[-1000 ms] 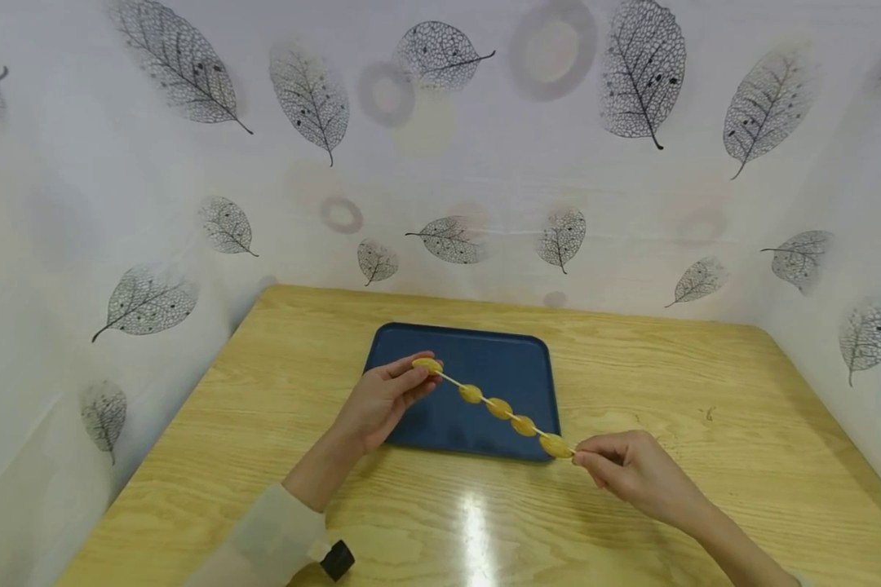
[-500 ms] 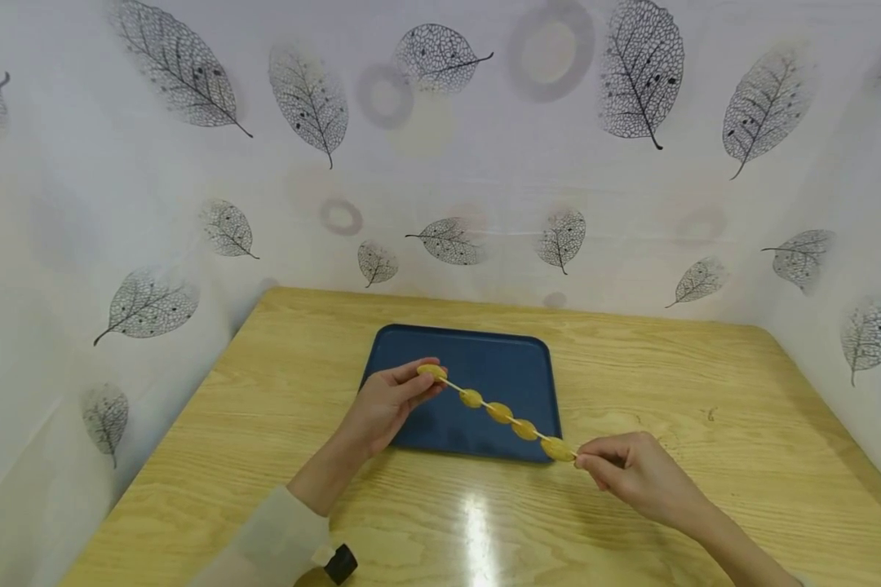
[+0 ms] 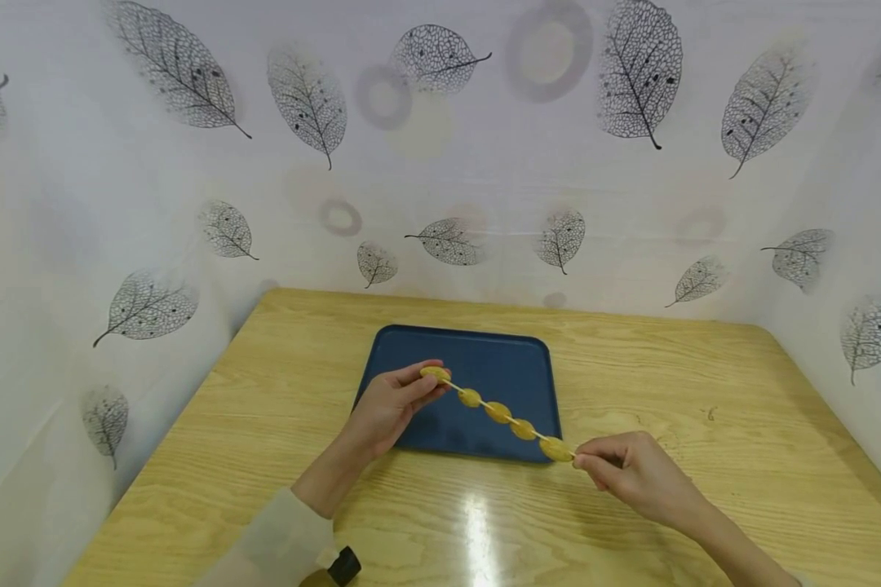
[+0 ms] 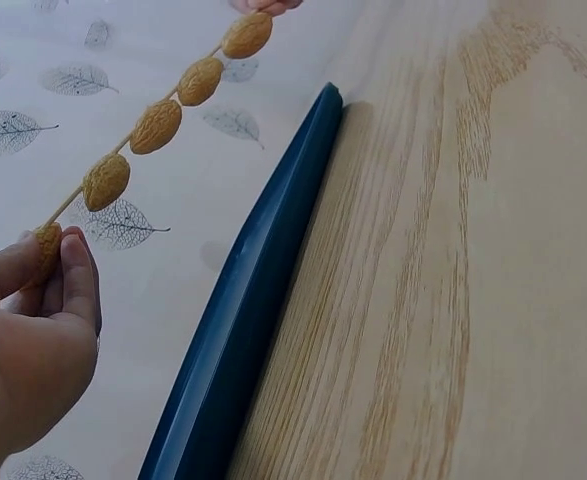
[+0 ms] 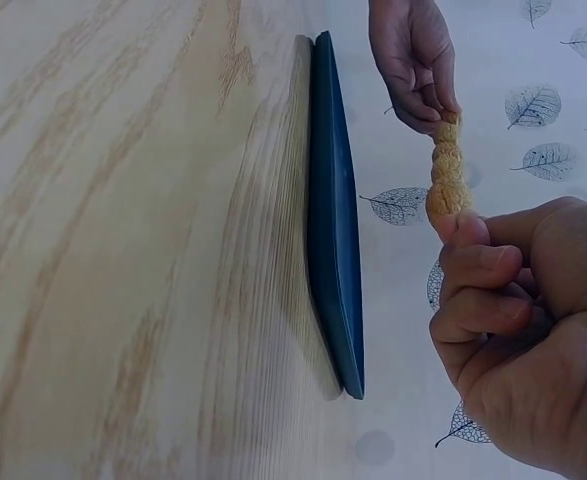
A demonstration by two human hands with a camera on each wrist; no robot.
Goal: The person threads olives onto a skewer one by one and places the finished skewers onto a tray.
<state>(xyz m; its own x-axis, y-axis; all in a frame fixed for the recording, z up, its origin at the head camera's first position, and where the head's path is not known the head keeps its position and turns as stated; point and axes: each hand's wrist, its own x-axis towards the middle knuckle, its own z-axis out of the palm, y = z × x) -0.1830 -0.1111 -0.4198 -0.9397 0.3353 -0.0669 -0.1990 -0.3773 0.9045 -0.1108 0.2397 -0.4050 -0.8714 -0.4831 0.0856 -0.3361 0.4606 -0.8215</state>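
Note:
A thin skewer [image 3: 499, 412] strung with several wrinkled, golden-brown oval pieces is held aslant over the tray between both hands. My left hand [image 3: 382, 408] pinches the end piece [image 4: 47, 250] between thumb and fingers, partly covering it. At the lower right end, my right hand [image 3: 639, 477] pinches the short tip of the stick, right beside the last piece [image 5: 447, 200]. Bare stretches of stick show between some pieces, the longest one next to the end piece in my left hand.
Below the skewer lies a dark blue rectangular tray [image 3: 484, 355] on a light wooden table [image 3: 668, 367]. White sheeting [image 3: 484, 179] printed with dark leaves stands round the back and sides. A small black object [image 3: 345, 565] is at the left cuff.
My left hand has shifted slightly right and towards me with its end piece, so the gap to the neighbouring piece looks shorter. My right hand has hardly moved.

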